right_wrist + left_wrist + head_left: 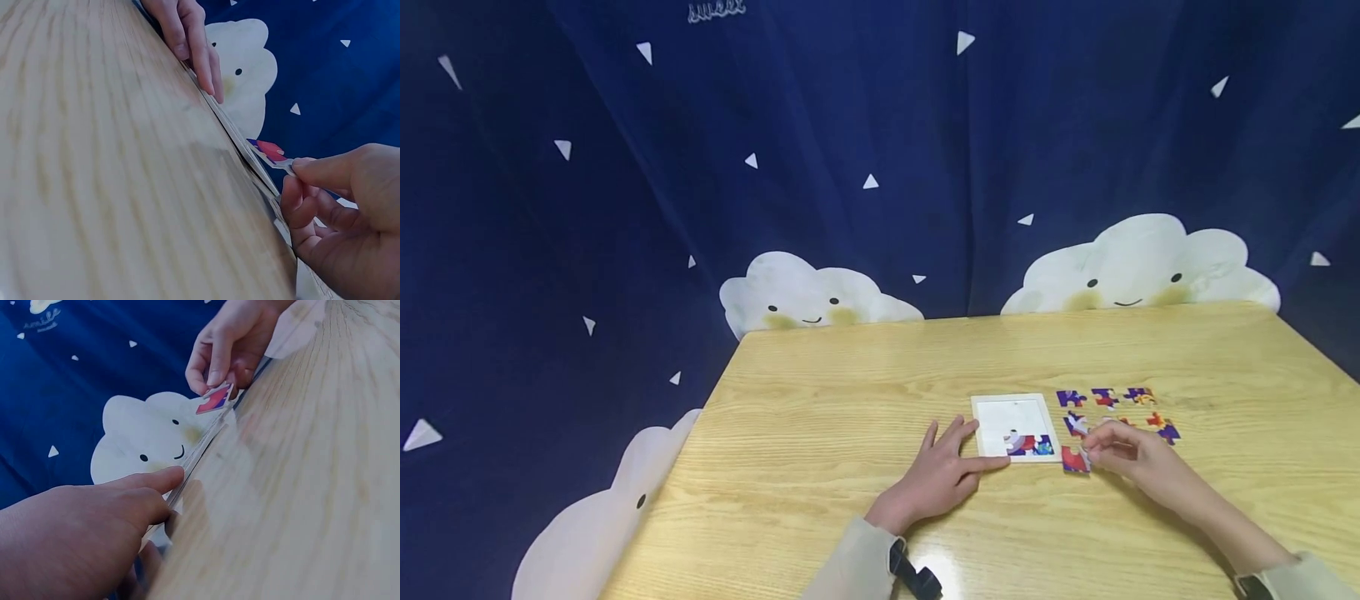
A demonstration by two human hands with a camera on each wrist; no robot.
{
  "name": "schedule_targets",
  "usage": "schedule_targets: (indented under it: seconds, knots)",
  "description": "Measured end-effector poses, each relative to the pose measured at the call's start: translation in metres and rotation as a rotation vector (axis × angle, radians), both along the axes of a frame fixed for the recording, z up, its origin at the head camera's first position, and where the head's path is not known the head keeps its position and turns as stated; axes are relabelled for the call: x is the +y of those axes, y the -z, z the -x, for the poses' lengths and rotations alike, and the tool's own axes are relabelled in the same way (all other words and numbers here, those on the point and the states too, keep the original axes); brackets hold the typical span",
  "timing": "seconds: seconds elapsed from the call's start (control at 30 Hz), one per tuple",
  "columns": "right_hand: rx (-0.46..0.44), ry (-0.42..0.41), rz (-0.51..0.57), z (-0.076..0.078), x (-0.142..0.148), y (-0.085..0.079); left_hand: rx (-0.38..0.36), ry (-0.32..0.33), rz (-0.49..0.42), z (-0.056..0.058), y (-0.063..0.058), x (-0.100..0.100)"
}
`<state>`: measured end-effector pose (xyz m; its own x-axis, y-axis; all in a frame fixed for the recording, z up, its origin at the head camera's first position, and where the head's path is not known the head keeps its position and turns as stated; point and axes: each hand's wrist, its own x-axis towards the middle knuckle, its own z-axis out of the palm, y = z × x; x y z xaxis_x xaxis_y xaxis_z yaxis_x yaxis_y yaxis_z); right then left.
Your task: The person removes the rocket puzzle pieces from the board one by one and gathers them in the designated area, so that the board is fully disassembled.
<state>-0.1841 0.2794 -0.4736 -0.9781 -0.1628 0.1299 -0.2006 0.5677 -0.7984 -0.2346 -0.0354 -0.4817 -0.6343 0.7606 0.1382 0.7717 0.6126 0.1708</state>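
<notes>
My right hand (1138,458) pinches a red and purple puzzle piece (1075,460) between thumb and fingers. In the right wrist view the puzzle piece (270,151) is tilted up over the table's surface. It is held just right of a white puzzle frame (977,425). At the frame's left and lower edge rests my left hand (936,479), fingers extended, with the index finger along the lower rim. Inside the frame, joined puzzle pieces (1028,445) lie along the bottom, toward the right corner.
Loose puzzle pieces (1105,397) lie in rows on the wooden table (820,433), right of the frame; my right hand partly covers some. A dark blue curtain (850,125) with white clouds and triangles hangs behind the table and down its left side.
</notes>
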Motion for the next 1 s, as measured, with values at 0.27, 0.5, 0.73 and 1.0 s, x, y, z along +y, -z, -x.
schedule_targets:
  seconds: [0.27, 0.5, 0.73, 1.0]
  knots:
    - [0.025, -0.019, 0.030, 0.002, 0.008, 0.000, 0.016, 0.008, -0.009, 0.002, 0.000, 0.000]
    - [0.023, -0.004, 0.008, -0.001, 0.017, -0.002, 0.017, 0.012, -0.005, 0.003, -0.001, 0.000]
    - [-0.005, -0.002, 0.011, -0.002, 0.017, -0.001, 0.004, 0.007, -0.022, 0.002, -0.001, 0.000]
    - [0.060, -0.009, -0.047, 0.002, 0.015, 0.003, -0.024, 0.001, -0.045, 0.001, 0.001, 0.000]
